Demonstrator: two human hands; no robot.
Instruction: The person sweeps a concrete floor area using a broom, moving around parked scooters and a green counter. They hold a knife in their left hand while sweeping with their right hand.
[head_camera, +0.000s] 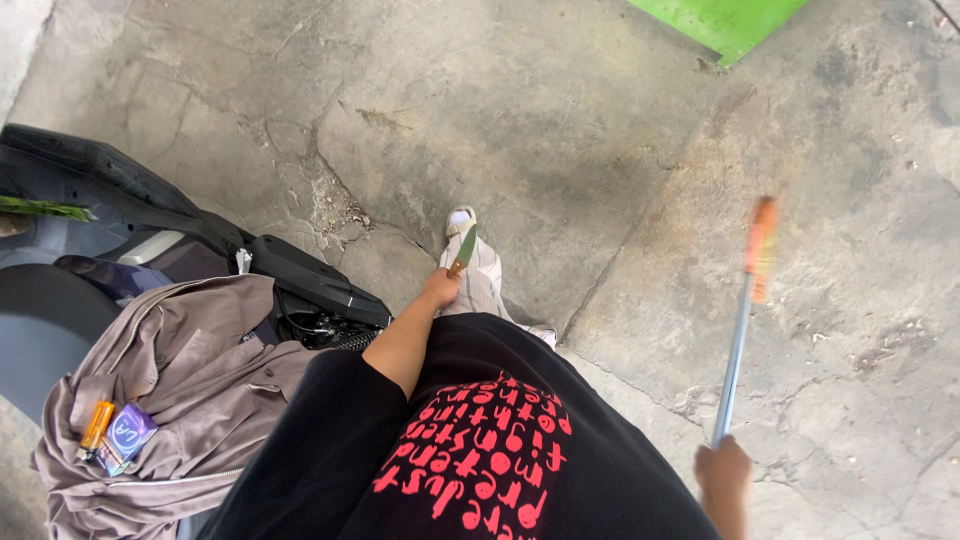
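The left hand (440, 288) sits mid-frame, shut around a small knife (464, 250) that points up at the floor (560, 130). The right hand (722, 468), lower right, is closed on a long metal rod (738, 340) with an orange tip. The person looks mid-walk, carrying both; a steady hold matters most now.

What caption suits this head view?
Left hand holding a small green-bladed knife, right hand gripping a long orange-tipped metal rod above cracked concrete.

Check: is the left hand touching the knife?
Touching. Head view shows the left hand closed around the handle of the knife, blade pointing away.
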